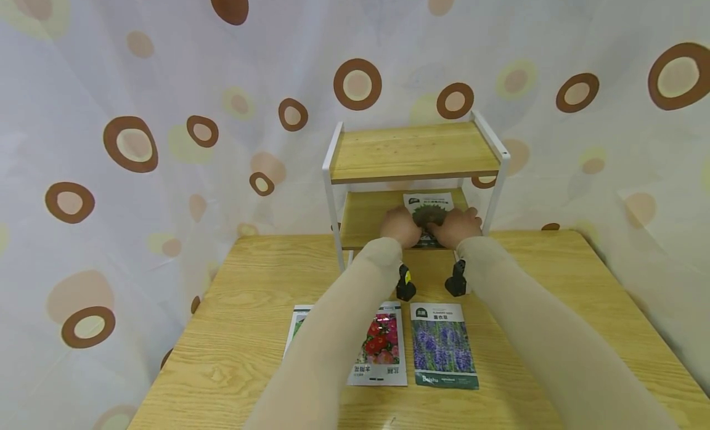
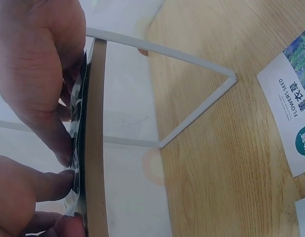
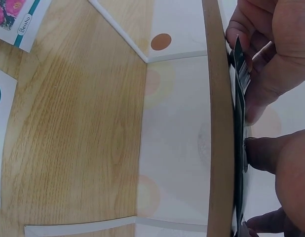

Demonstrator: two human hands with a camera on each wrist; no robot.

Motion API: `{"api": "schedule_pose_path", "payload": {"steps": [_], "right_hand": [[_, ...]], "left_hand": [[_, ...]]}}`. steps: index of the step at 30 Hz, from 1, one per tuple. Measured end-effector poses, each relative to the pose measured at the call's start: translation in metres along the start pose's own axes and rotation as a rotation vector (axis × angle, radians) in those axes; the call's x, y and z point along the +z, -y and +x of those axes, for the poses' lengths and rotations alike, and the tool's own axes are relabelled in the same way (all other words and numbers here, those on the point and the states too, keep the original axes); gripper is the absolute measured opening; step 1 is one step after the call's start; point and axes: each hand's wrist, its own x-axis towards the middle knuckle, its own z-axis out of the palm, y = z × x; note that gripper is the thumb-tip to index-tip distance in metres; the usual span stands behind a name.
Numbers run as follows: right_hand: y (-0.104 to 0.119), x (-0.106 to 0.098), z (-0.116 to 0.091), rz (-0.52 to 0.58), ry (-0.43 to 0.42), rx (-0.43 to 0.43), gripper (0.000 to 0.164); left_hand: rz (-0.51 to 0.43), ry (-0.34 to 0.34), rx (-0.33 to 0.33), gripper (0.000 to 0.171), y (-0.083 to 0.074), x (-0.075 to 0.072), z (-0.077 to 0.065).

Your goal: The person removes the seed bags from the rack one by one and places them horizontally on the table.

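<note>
On the middle shelf [image 1: 363, 217] of a small wooden rack lies a seed packet [image 1: 429, 200] with a white top and a dark green leafy picture. Its near part reaches the shelf's front edge. My left hand [image 1: 402, 227] pinches the packet's left side, thumb on top and fingers curled. On its right side my right hand [image 1: 456, 228] does likewise, the two thumbs close together. In the right wrist view the packet's dark green edge [image 3: 238, 98] runs along the shelf board [image 3: 220, 123]. The hands cover much of the packet's nearer half.
A lavender seed packet [image 1: 442, 344] lies on the wooden table before the rack. Left of it is a packet with red and pink flowers [image 1: 383, 340]; my left sleeve covers part of it. The rack's top board [image 1: 413, 150] overhangs the shelf, between white side frames [image 1: 334, 214].
</note>
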Motion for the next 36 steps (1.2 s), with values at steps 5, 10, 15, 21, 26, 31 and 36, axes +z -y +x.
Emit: {"api": "schedule_pose_path", "payload": {"steps": [5,10,15,21,26,31,36], "right_hand": [[0.002,-0.001,-0.003,0.027,-0.007,0.001,0.075],[0.003,-0.002,-0.004,0.035,-0.005,-0.002,0.075],[0.002,0.0,-0.005,0.049,-0.011,0.001,0.077],[-0.001,0.005,-0.002,0.037,-0.028,-0.015,0.079],[-0.003,0.003,-0.004,0.044,-0.018,-0.034,0.079],[-0.002,-0.002,-0.009,0.058,-0.005,-0.063,0.075],[-0.002,-0.004,-0.014,0.055,-0.008,-0.076,0.073]], "left_hand": [[0.017,-0.025,0.007,0.044,0.001,0.001,-0.001],[0.001,-0.033,0.022,0.044,0.003,0.002,-0.001],[-0.009,-0.033,0.028,0.041,0.005,0.002,-0.003],[-0.009,-0.033,0.01,0.036,0.004,-0.001,-0.007],[-0.018,-0.025,0.012,0.032,0.003,-0.004,-0.012],[-0.034,-0.026,0.016,0.029,0.002,-0.007,-0.018],[-0.033,-0.041,0.026,0.032,0.002,-0.007,-0.022]]}}
